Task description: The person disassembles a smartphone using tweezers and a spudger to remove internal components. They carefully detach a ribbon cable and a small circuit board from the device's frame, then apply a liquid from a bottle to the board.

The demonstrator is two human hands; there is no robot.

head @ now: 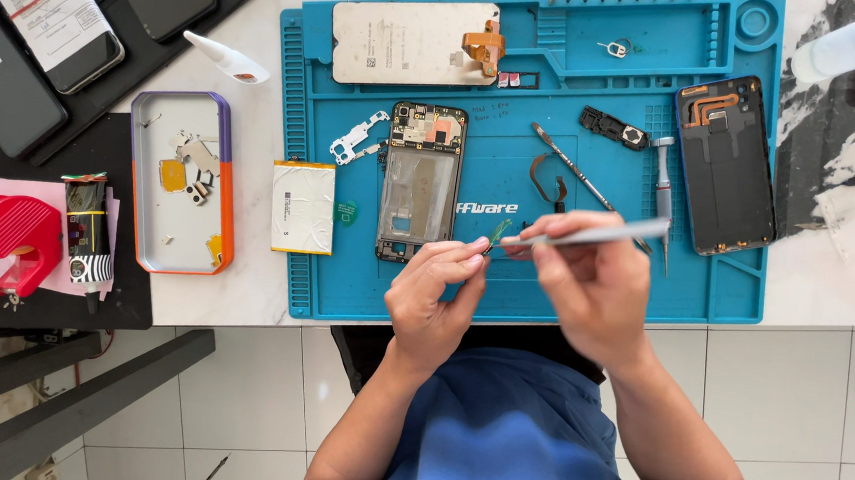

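- A tiny green-and-gold component is pinched between the fingertips of the left hand, just above the near edge of the blue work mat. It is too small to identify further.
- Judged very light, thin and fragile; it should be gripped by its edges only, with light pressure, since it could bend or slip out easily.
- The right hand is closed around a slim grey tool, gripped at mid-shaft, with its tip meeting the component. The tool looks rigid and light.
- Just beyond the hands, an opened phone frame lies flat on the mat, circuit board exposed at its far end.
- A white battery lies at the mat's left edge, beside the frame.
- A screen panel with an orange flex cable lies at the far side of the mat.
- A dark back cover lies to the right; a screwdriver and a metal pick lie between it and the frame.
- A parts tray with small pieces sits on the desk, left of the mat.
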